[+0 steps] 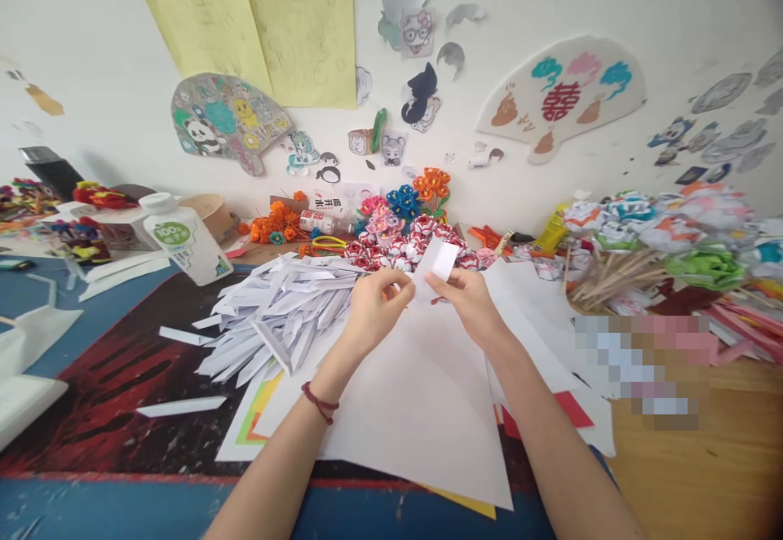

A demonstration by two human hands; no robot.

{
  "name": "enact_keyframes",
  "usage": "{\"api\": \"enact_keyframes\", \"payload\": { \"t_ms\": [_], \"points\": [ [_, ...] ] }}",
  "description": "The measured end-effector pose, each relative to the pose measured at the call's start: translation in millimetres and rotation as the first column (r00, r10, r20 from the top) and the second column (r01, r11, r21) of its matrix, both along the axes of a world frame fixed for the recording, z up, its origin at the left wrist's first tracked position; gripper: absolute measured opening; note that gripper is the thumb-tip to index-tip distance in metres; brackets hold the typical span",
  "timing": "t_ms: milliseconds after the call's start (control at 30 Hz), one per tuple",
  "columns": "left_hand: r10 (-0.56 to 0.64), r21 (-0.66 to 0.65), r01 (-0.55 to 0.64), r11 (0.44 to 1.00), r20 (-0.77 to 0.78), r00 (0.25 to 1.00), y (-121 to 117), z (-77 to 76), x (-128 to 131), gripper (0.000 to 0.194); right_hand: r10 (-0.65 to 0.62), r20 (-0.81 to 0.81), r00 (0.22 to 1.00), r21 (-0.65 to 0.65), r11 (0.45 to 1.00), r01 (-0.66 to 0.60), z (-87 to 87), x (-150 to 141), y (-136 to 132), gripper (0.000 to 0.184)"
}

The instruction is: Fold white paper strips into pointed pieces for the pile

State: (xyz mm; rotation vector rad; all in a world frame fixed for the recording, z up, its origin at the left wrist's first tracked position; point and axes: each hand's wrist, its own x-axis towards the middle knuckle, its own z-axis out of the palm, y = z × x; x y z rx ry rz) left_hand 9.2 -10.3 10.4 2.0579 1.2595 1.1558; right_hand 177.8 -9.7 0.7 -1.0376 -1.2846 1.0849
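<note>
Both my hands hold a small strip of white paper (441, 259) above a large white sheet (422, 393). My left hand (380, 303) pinches the strip's lower left edge with thumb and forefinger. On the opposite side, my right hand (468, 299) grips it between thumb and fingers. The strip looks partly folded, though its lower end is hidden by my fingers. To the left of my left hand lies a loose pile of folded white paper strips (275, 312). One single folded strip (182, 406) rests apart on the dark red and black mat (116, 393).
Behind the hands are red-and-white paper flowers (397, 250) and orange flowers (432, 188). A white bottle (185, 238) stands at the left. Paper flowers on sticks (617, 275) are heaped at the right. Coloured sheets poke out beneath the white paper. A wall closes off the back.
</note>
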Motion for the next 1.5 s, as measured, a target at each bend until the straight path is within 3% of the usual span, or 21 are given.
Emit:
{"api": "enact_keyframes", "payload": {
  "t_ms": [100,333,533,733,900,1000,1133,1267,1367,1500],
  "points": [
    [0.055,0.004,-0.055,0.998,-0.076,0.996,1,-1.0,-1,0.024,-0.003,0.030,1.000,-0.026,1.000,0.004,-2.8,1,1,0.033],
    [0.168,0.080,-0.167,0.983,-0.003,0.986,3,-1.6,-2,0.015,0.234,0.171,0.957,-0.055,0.972,-0.228,-2.7,-2,-3,0.038],
    [0.202,0.129,-0.190,0.973,-0.079,0.976,-2,-1.8,2,0.020,0.135,0.118,0.984,0.012,0.990,-0.137,-3.5,-8,-5,0.039],
    [0.328,0.271,-0.299,0.915,-0.069,0.942,-4,-4.1,3,0.017,0.199,0.151,0.968,0.007,0.979,-0.202,-2.2,-15,-8,0.028],
    [0.378,0.458,-0.244,0.855,-0.228,0.897,-7,-12.5,1,0.024,0.089,0.185,0.979,0.077,0.992,-0.105,-3.8,-17,-7,0.038],
    [0.347,0.506,-0.160,0.847,-0.300,0.888,-10,-14.8,2,0.026,0.089,0.145,0.985,0.062,0.993,-0.099,-6.8,-16,-5,0.035],
    [0.226,0.415,-0.122,0.902,-0.212,0.951,-11,-8.9,5,0.028,0.087,0.061,0.994,0.049,0.995,-0.090,-8.1,-12,-3,0.033],
    [0.094,0.090,-0.107,0.990,0.142,0.985,-3,-1.2,2,0.035,0.056,0.088,0.995,0.042,0.997,-0.060,-5.6,-7,-3,0.036],
    [-0.011,-0.076,0.044,0.996,0.394,0.919,2,1.1,-3,0.030,0.071,0.115,0.991,0.038,0.996,-0.076,-3.7,-6,-5,0.034],
    [-0.017,-0.135,0.078,0.988,0.406,0.914,5,-0.2,-4,0.026,0.086,0.129,0.988,0.041,0.995,-0.092,-1.9,-8,-8,0.031]
  ]
}}
